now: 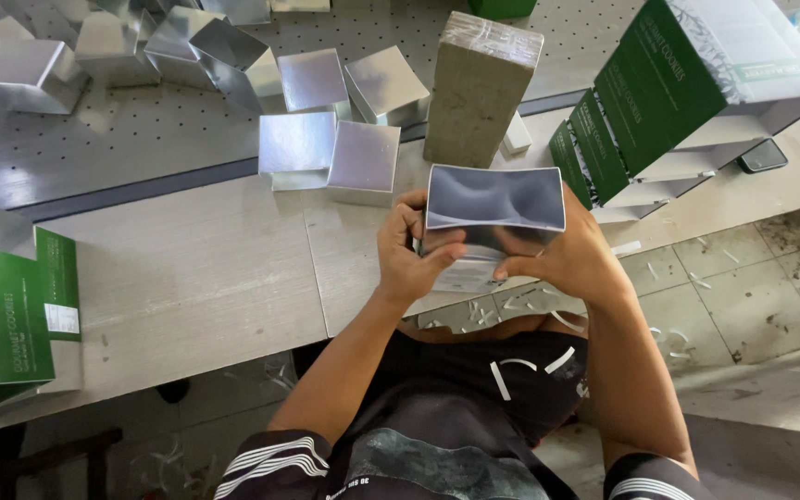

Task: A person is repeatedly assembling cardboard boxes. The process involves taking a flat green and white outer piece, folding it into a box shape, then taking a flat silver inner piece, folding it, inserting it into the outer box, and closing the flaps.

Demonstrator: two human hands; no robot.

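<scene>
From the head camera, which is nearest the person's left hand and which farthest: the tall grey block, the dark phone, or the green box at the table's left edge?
From the left hand, which grips the shiny box:
1. Tall grey block, upright just beyond the hands.
2. Dark phone and green box, far right and far left: too close to call.

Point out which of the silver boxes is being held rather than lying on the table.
The silver box gripped between the left hand and right hand, lifted at the table's near edge. The other silver boxes all rest on the table farther back, untouched.
</scene>
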